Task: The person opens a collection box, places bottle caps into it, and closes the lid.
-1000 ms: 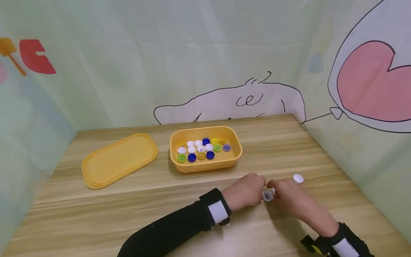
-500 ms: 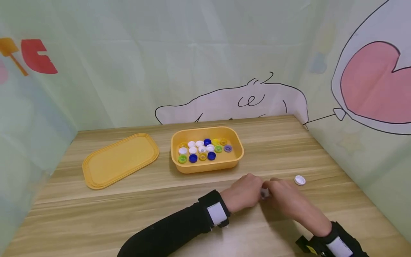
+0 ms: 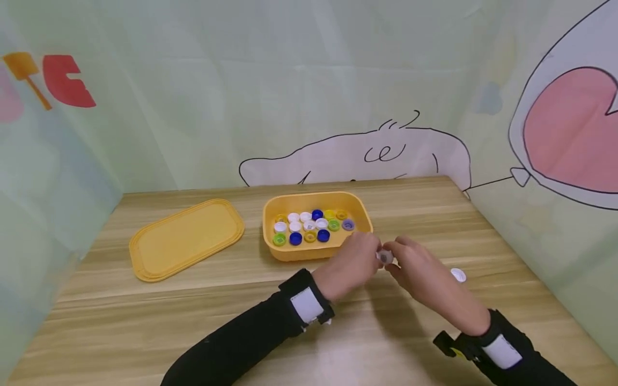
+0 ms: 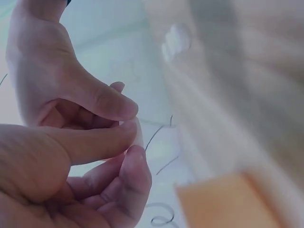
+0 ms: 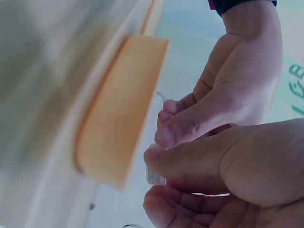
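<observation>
My left hand point(image 3: 348, 266) and right hand point(image 3: 426, 279) meet just in front of the yellow tub point(image 3: 365, 217), their fingertips raised over the table. Between them both hands pinch a small white bottle cap point(image 3: 384, 257), its greyish inside facing the head camera. In the left wrist view only a white edge of the cap point(image 4: 138, 135) shows past the two thumbs. The right wrist view shows the ridged side of the cap point(image 5: 155, 176) beneath the right thumb; fingers hide the rest. Inside the tub lie several caps in white, blue, yellow, green and purple.
A flat yellow lid point(image 3: 188, 238) lies on the wooden table point(image 3: 159, 321), left of the tub. One loose white cap point(image 3: 458, 275) sits to the right, partly behind the right forearm. Printed cloth walls point(image 3: 203, 107) rise along the table's back and sides.
Both hands have come together on the white cap and lifted it from the table, moving away from the body and slightly left towards the tub. The view has shifted slightly.
</observation>
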Demonstrator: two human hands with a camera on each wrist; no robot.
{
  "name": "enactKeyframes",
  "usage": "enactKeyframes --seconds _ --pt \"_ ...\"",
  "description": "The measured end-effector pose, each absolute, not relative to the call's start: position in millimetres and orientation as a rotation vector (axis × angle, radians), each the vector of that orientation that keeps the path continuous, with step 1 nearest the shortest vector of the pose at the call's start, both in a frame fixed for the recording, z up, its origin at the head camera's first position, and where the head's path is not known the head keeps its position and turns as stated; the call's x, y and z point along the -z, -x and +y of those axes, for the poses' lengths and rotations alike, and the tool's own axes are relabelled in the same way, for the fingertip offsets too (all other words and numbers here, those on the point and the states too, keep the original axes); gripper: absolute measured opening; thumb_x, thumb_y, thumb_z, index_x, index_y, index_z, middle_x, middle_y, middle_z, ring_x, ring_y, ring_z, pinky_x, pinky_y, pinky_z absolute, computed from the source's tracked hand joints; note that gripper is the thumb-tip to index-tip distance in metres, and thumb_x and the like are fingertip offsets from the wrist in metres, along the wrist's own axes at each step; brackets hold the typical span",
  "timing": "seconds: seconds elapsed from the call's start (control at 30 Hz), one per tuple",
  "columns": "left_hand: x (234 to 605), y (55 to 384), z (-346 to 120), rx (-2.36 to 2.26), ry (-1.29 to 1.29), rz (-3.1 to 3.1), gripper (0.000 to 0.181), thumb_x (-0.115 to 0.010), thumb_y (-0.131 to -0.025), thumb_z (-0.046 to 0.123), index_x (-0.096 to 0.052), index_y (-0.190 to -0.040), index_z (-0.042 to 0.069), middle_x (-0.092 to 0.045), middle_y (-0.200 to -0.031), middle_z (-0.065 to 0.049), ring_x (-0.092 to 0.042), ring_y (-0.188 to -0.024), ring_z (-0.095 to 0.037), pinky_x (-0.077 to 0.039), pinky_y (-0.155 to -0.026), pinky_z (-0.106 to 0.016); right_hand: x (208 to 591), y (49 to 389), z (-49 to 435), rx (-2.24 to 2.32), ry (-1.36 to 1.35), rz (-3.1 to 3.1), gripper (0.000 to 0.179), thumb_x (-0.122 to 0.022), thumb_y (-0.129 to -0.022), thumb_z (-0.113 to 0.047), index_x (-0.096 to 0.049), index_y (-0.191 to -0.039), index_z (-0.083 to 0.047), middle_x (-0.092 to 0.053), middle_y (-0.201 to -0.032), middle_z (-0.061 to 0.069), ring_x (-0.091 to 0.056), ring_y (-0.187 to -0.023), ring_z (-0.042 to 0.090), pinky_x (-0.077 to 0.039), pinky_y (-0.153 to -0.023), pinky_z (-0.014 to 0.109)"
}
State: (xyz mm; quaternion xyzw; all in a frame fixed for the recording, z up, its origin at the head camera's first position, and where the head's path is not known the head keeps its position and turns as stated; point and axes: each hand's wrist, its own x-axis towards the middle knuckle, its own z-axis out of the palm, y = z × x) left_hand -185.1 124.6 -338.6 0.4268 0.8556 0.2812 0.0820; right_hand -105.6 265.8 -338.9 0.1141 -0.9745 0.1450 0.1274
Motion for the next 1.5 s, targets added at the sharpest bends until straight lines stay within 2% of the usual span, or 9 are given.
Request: enactKeyframes --seconds 0.17,0.27,0.6,0.77,0.9,1.07,1.17,1.27,1.5 --pt "324.1 201.3 116.2 -0.889 -1.249 2.615 0.013 -0.067 -0.096 0.008 -0.068 -0.084 0.005 -0.048 -0.061 0.002 -0.050 -0.055 -0.011 -0.035 -0.052 -0.019 322.2 126.5 257.8 -0.364 -0.385 -2.805 0.020 -0.079 -0.081 0.007 -0.070 -0.099 0.004 -0.053 -0.079 0.006 -0.049 -0.064 0.018 -0.044 -0.055 0.029" --pt "320.0 210.5 111.8 -0.964 -1.207 2.612 0.011 -0.066 -0.098 0.009 -0.067 -0.089 0.003 -0.048 -0.062 0.000 -0.050 -0.053 -0.011 -0.034 -0.047 -0.018 315.3 142.5 255.4 -0.368 -0.420 -2.808 0.019 -0.077 -0.081 0.009 -0.070 -0.098 0.006 -0.054 -0.079 0.009 -0.051 -0.066 0.020 -0.045 -0.057 0.029" --pt "321.2 238.8 100.6 -0.999 -1.118 2.674 0.008 -0.066 -0.098 0.008 -0.066 -0.091 0.002 -0.049 -0.067 -0.002 -0.050 -0.055 -0.012 -0.034 -0.048 -0.019 307.4 188.1 245.8 -0.362 -0.430 -2.919 0.016 -0.074 -0.082 0.007 -0.073 -0.098 0.004 -0.058 -0.079 0.008 -0.053 -0.070 0.021 -0.046 -0.060 0.031" --pt "332.1 251.6 98.9 -1.001 -1.060 2.682 0.011 -0.066 -0.097 0.006 -0.066 -0.086 0.003 -0.047 -0.066 -0.001 -0.048 -0.055 -0.013 -0.033 -0.048 -0.021 317.6 207.7 243.3 -0.408 -0.423 -2.977 0.014 -0.076 -0.083 0.004 -0.074 -0.097 0.003 -0.062 -0.080 0.008 -0.052 -0.073 0.022 -0.045 -0.061 0.032" --pt "340.3 260.4 97.9 -0.974 -1.018 2.687 0.015 -0.067 -0.097 0.007 -0.068 -0.083 0.003 -0.043 -0.062 0.000 -0.045 -0.053 -0.012 -0.030 -0.046 -0.021 327.5 223.3 241.4 -0.452 -0.435 -3.020 0.004 -0.072 -0.086 0.003 -0.073 -0.090 0.003 -0.059 -0.073 0.006 -0.050 -0.066 0.020 -0.041 -0.058 0.030" --pt "352.2 269.8 97.7 -0.841 -1.025 2.716 0.024 -0.065 -0.097 0.005 -0.069 -0.074 0.002 -0.038 -0.058 0.001 -0.042 -0.051 -0.013 -0.027 -0.045 -0.021 339.1 237.3 237.7 -0.490 -0.434 -3.118 0.003 -0.069 -0.086 0.003 -0.072 -0.085 0.003 -0.057 -0.068 0.003 -0.048 -0.058 0.016 -0.037 -0.053 0.025" --pt "359.7 274.0 98.7 -0.755 -1.060 2.747 0.033 -0.065 -0.097 0.006 -0.063 -0.064 0.004 -0.034 -0.056 0.002 -0.041 -0.052 -0.013 -0.026 -0.046 -0.022 345.6 242.4 236.3 -0.508 -0.428 -3.167 0.010 -0.070 -0.086 0.002 -0.069 -0.076 0.000 -0.050 -0.062 0.000 -0.046 -0.054 0.014 -0.034 -0.051 0.023" --pt "366.5 276.8 99.9 -0.730 -1.058 2.762 0.037 -0.065 -0.097 0.006 -0.057 -0.061 0.008 -0.035 -0.056 0.002 -0.043 -0.053 -0.014 -0.028 -0.047 -0.022 350.8 245.7 235.8 -0.502 -0.418 -3.184 0.021 -0.070 -0.089 -0.004 -0.064 -0.069 -0.003 -0.043 -0.058 -0.001 -0.043 -0.052 0.014 -0.030 -0.050 0.024" --pt "377.4 278.7 102.0 -0.640 -1.096 2.818 0.034 -0.065 -0.097 0.007 -0.058 -0.063 0.009 -0.045 -0.060 0.000 -0.050 -0.058 -0.016 -0.037 -0.051 -0.025 362.1 252.1 235.8 -0.488 -0.424 -3.224 0.017 -0.074 -0.091 -0.013 -0.071 -0.077 -0.004 -0.050 -0.064 0.001 -0.047 -0.059 0.016 -0.036 -0.054 0.025"
